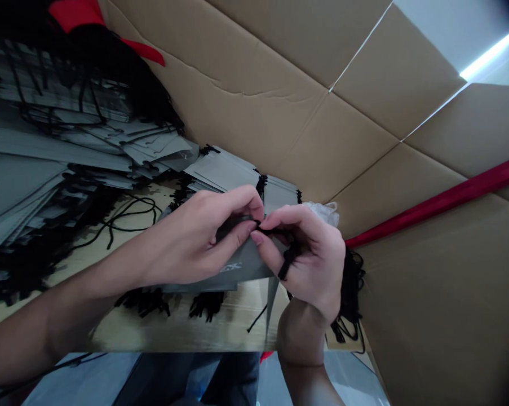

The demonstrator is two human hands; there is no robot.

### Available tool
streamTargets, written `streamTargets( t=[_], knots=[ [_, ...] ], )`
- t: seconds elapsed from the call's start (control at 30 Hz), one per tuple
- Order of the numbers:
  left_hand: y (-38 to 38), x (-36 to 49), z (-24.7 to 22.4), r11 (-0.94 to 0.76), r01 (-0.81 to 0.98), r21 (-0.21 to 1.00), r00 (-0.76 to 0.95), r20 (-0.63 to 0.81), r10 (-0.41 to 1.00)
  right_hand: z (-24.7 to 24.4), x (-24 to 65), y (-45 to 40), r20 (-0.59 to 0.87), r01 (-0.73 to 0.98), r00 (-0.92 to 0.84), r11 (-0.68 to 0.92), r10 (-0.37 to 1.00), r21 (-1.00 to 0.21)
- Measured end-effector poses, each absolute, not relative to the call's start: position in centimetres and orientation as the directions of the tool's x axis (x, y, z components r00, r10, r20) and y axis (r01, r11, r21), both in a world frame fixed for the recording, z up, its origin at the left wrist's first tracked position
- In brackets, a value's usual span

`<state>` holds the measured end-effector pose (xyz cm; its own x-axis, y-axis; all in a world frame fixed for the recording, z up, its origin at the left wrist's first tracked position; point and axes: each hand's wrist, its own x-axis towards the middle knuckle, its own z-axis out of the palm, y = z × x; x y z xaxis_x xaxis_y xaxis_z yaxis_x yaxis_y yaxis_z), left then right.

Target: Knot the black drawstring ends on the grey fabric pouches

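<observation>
The left hand (197, 237), its forearm slanting in from eight o'clock, and the right hand (317, 256), wrist bent up from five o'clock, nearly meet at the dial's centre, thumbs and fingers pinching a black cord (274, 230) over a grey printed piece (254, 262).

Fingers (237, 235) (273, 252): two sets; maroon strap (440, 201): one

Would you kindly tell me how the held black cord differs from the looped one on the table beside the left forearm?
The held cord is pinched by the left hand and right hand, whereas the looped cord lies on the table. The hands partly hide the held cord; the looped cord shows open curves. Both are black.
</observation>
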<state>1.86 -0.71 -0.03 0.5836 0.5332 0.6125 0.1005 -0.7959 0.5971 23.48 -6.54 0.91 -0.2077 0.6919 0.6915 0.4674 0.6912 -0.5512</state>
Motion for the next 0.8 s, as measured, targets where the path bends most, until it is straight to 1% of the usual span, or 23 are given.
streamTargets(
  t=[0.1,0.2,0.3,0.43,0.53,0.67,0.73,0.8],
  knots=[
    [-1.0,2.0,-0.3,-0.788,0.151,0.597,0.556,0.608,0.567,1.1,23.6,-6.7,0.688,0.468,-0.247,0.706,0.682,-0.532],
    [-1.3,1.8,-0.1,-0.806,0.202,0.557,0.565,0.605,0.56,1.4,23.8,-7.1,0.679,0.48,-0.305,0.724,0.668,-0.496],
    [-1.6,1.7,0.0,-0.851,0.252,0.462,0.56,0.648,0.517,1.7,23.8,-7.4,0.668,0.525,-0.356,0.731,0.654,-0.436],
    [-1.8,2.3,-0.7,-0.858,0.398,0.323,0.484,0.721,0.496,1.9,24.0,-7.7,0.678,0.562,-0.36,0.729,0.641,-0.391],
    [-1.8,2.9,-1.3,-0.842,0.479,0.247,0.5,0.712,0.493,1.8,24.2,-7.6,0.688,0.54,-0.354,0.739,0.633,-0.403],
    [-1.5,3.3,-1.6,-0.821,0.548,0.158,0.592,0.62,0.515,1.7,24.5,-7.0,0.664,0.541,-0.361,0.727,0.655,-0.422],
    [-1.4,3.2,-1.6,-0.824,0.552,0.125,0.626,0.59,0.509,1.6,24.8,-6.7,0.651,0.523,-0.36,0.722,0.668,-0.453],
    [-1.4,2.9,-1.3,-0.859,0.499,0.113,0.677,0.568,0.468,1.5,25.1,-6.4,0.647,0.472,-0.351,0.725,0.677,-0.502]
  ],
)
